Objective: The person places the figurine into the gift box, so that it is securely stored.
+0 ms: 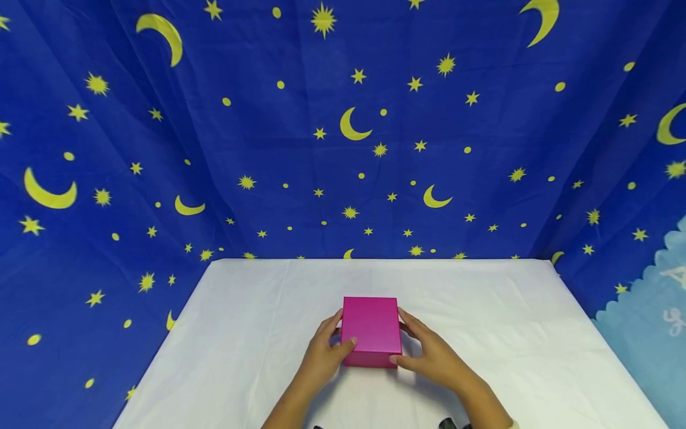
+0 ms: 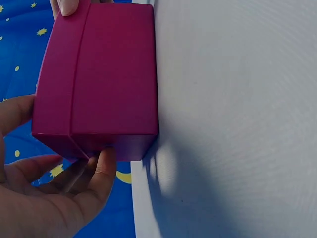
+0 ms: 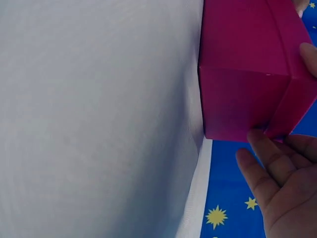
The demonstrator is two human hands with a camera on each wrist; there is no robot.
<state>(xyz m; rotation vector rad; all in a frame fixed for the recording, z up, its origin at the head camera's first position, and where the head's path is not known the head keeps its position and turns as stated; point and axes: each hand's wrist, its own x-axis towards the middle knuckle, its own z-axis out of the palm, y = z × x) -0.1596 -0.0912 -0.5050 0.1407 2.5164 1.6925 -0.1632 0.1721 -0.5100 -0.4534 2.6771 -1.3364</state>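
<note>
A magenta lidded box (image 1: 371, 325) sits on the white-covered table, with a seam between lid and lower part showing in both wrist views. My left hand (image 1: 321, 353) holds its left side; the thumb lies over the near left corner of the lid and the fingers reach along the side. From the right, my right hand (image 1: 435, 356) holds the box too, thumb at the near right corner and fingers toward the far end of that side. In the left wrist view, fingertips (image 2: 105, 161) meet the box wall around the seam. The box's inside is hidden.
A white cloth (image 1: 257, 333) covers the table. Behind it and along both sides hangs a blue curtain (image 1: 300, 161) with yellow moons and stars. A light-blue scalloped panel (image 1: 643, 333) with white lettering is at the right edge. Small dark objects (image 1: 447, 423) show at the bottom edge.
</note>
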